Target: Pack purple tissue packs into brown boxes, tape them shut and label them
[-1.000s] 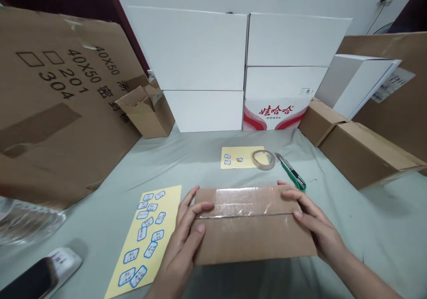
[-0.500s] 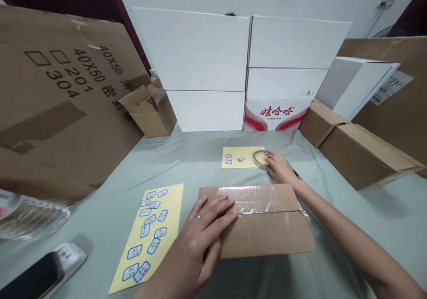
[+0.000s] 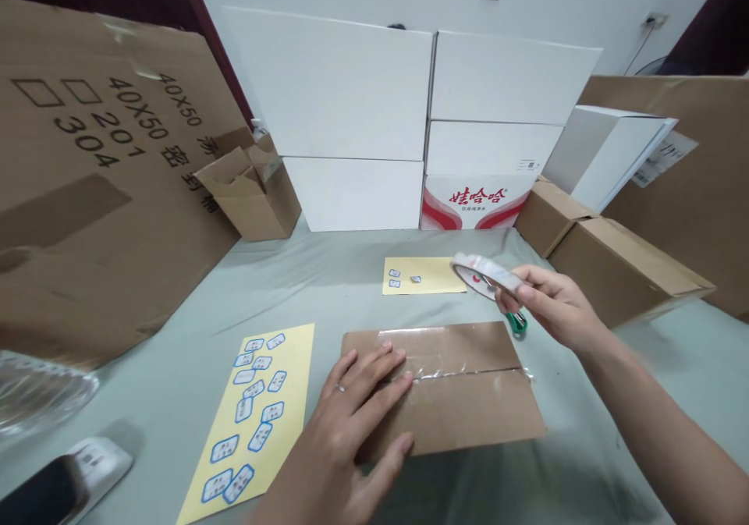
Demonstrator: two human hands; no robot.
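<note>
A small brown cardboard box [image 3: 468, 400] lies in front of me on the pale cloth, its top seam covered with clear tape. My left hand [image 3: 356, 400] rests flat on the box's left part, fingers spread, a ring on one finger. My right hand [image 3: 547, 303] is raised above the box's far right corner and pinches a roll of clear tape [image 3: 483, 274], held tilted in the air. Under that hand the green end of a utility knife [image 3: 516, 321] shows on the cloth.
A yellow sticker sheet [image 3: 257, 408] lies left of the box, a smaller one [image 3: 418, 275] beyond it. White cartons [image 3: 351, 96] and brown boxes [image 3: 620, 267] ring the far side. A big brown carton [image 3: 99, 174] leans at left. A phone [image 3: 47, 494] lies near left.
My right hand left the box, reached to the tape roll beside the small yellow sheet, and has lifted it into the air. My left hand slid onto the box top and lies flat.
</note>
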